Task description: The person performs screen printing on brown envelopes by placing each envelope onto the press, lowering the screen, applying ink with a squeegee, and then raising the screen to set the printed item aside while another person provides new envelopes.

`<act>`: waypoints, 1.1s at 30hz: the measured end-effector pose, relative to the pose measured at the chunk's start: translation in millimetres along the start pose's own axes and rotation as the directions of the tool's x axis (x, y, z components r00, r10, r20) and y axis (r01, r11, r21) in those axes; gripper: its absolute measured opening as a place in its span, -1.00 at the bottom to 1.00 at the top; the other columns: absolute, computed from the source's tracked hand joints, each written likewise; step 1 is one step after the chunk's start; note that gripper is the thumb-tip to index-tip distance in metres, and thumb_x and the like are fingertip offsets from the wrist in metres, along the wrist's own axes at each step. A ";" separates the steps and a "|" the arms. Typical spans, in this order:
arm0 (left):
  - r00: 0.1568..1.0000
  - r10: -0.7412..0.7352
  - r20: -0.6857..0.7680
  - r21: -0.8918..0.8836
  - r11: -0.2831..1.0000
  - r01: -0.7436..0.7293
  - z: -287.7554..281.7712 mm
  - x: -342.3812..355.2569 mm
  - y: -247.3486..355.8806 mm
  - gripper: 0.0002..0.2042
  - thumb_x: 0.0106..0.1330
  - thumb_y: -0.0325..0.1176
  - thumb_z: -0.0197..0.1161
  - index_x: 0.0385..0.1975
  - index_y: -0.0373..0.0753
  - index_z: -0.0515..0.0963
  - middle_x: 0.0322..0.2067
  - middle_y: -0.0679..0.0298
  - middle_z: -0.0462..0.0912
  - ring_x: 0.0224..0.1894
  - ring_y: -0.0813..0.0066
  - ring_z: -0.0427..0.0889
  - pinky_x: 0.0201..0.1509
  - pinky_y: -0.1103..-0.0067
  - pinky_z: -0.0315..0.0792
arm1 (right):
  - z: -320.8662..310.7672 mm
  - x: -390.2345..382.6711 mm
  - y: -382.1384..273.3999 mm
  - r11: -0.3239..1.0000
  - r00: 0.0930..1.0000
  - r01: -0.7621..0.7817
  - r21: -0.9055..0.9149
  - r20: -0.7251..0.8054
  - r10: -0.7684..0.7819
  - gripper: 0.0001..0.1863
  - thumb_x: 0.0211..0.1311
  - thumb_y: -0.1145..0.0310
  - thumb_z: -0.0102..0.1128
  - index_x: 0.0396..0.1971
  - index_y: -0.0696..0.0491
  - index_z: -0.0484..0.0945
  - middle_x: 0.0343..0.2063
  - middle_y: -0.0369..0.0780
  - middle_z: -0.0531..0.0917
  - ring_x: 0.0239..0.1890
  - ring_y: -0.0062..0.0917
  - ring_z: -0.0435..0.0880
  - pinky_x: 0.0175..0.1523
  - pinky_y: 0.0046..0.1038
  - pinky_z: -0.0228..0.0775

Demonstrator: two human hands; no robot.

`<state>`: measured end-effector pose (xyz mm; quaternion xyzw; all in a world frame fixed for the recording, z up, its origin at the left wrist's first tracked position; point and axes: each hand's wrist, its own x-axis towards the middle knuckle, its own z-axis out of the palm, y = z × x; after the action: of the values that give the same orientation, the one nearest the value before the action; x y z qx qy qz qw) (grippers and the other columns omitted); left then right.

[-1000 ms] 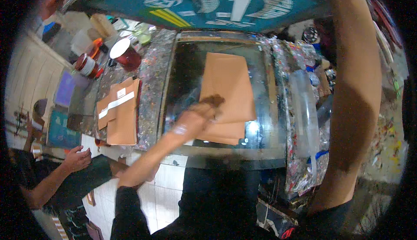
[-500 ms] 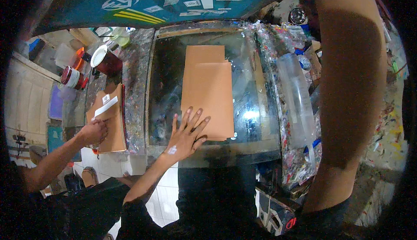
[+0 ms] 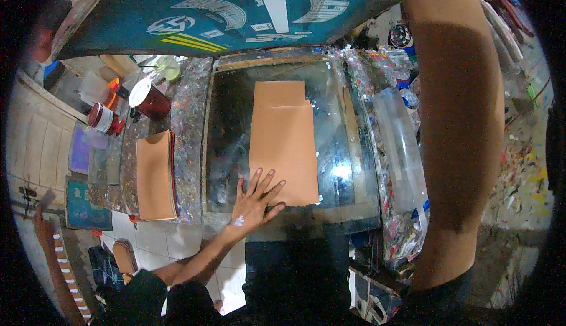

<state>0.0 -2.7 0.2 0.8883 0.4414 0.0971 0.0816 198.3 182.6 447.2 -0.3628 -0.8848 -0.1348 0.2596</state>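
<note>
My left hand point(image 3: 254, 204) lies flat with fingers spread on the lower part of some light brown sheets point(image 3: 283, 143). These sheets rest on a dark glass plate point(image 3: 227, 119) set in a worktable, and a narrower piece sticks out at their far end. My right arm point(image 3: 460, 108) reaches up along the right side and out past the top edge, so its hand is out of sight. Above the far side of the glass, a teal printing screen point(image 3: 141, 28) with white and yellow designs is tilted up.
Left of the glass lies a brown sheet stack point(image 3: 155, 175), with a dark red pot point(image 3: 154, 103) and a red jar point(image 3: 101, 118) beyond. A clear plastic roll point(image 3: 398, 149) lies at the right. Another person's hand point(image 3: 44, 226) is at the far left.
The other person's hand has left the stack and moved far left; the white-printed piece is gone from there. My left hand stays on the sheets. The whole view has shifted slightly.
</note>
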 end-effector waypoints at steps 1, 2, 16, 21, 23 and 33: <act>1.000 0.008 -0.007 -0.003 1.000 -0.008 1.7 0.8 0.0 -0.42 0.33 0.12 0.16 0.34 0.17 0.35 0.46 0.30 0.12 0.52 0.18 -0.03 0.47 -0.06 -0.29 | -1.3 -0.2 -0.2 1.000 1.000 -0.010 -0.007 0.003 0.010 -0.27 0.32 -0.22 -0.10 0.18 0.11 0.50 0.25 0.07 0.43 0.32 -0.08 0.38 0.39 -0.24 0.12; 1.000 0.004 -0.013 -0.001 1.000 -0.004 2.4 -1.2 -0.4 -0.42 0.33 0.11 0.16 0.35 0.16 0.35 0.46 0.30 0.12 0.52 0.17 -0.03 0.47 -0.05 -0.29 | -0.7 1.0 -0.8 1.000 1.000 -0.019 -0.004 0.006 0.019 -0.27 0.32 -0.22 -0.10 0.18 0.11 0.50 0.25 0.07 0.43 0.32 -0.08 0.38 0.40 -0.24 0.12; 0.999 -0.011 -0.050 0.054 0.998 0.014 -27.6 -18.7 10.8 -0.29 0.30 0.15 0.18 0.44 0.15 0.17 0.49 0.18 0.03 0.52 -0.02 -0.10 0.49 -0.03 -0.25 | 28.3 -51.4 -57.0 0.975 0.976 -0.195 -0.104 -0.117 0.183 -0.29 0.31 -0.29 -0.11 -0.16 0.12 0.64 -0.36 0.09 0.65 -0.19 0.05 0.62 -0.06 -0.04 0.43; 0.786 -0.487 -0.382 -0.905 0.368 -0.213 -104.2 -12.1 81.7 -0.10 0.30 -0.24 0.34 0.48 -0.13 -0.19 0.36 -0.13 0.18 0.34 0.02 0.35 0.36 0.21 0.26 | 64.5 -163.0 -121.0 0.973 0.970 -0.158 -0.168 -0.211 0.121 -0.55 0.17 -0.05 0.29 -0.44 0.10 0.55 -0.51 -0.12 0.61 -0.38 -0.18 0.63 -0.05 -0.07 0.35; 0.760 -0.609 -0.226 -0.970 0.065 -0.236 -108.4 -23.3 99.0 -0.34 0.44 -0.41 0.15 0.37 -0.23 -0.14 0.15 0.00 0.39 0.20 0.13 0.51 0.23 0.32 0.44 | 90.2 -217.4 -144.7 0.956 0.974 -0.227 -0.184 -0.051 0.221 -0.54 0.16 -0.08 0.27 -0.42 0.08 0.55 -0.52 -0.20 0.62 -0.39 -0.27 0.66 0.20 0.20 0.03; 0.703 -0.591 0.397 -0.864 -0.498 0.069 -17.6 -91.3 82.5 -0.47 0.45 -0.41 0.14 0.30 -0.27 0.02 0.10 0.07 0.39 0.12 0.24 0.52 0.21 0.23 0.53 | 197.2 -316.8 -153.4 0.951 0.749 -0.286 0.114 0.645 0.148 -0.63 0.21 0.12 0.21 -0.08 0.01 0.46 -0.43 -0.12 0.69 -0.36 -0.24 0.73 0.11 0.15 0.30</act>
<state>5.1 -124.0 27.1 0.1859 0.4551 0.5134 0.7035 208.5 -21.9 99.5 -0.4587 -0.8808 0.1178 -0.0011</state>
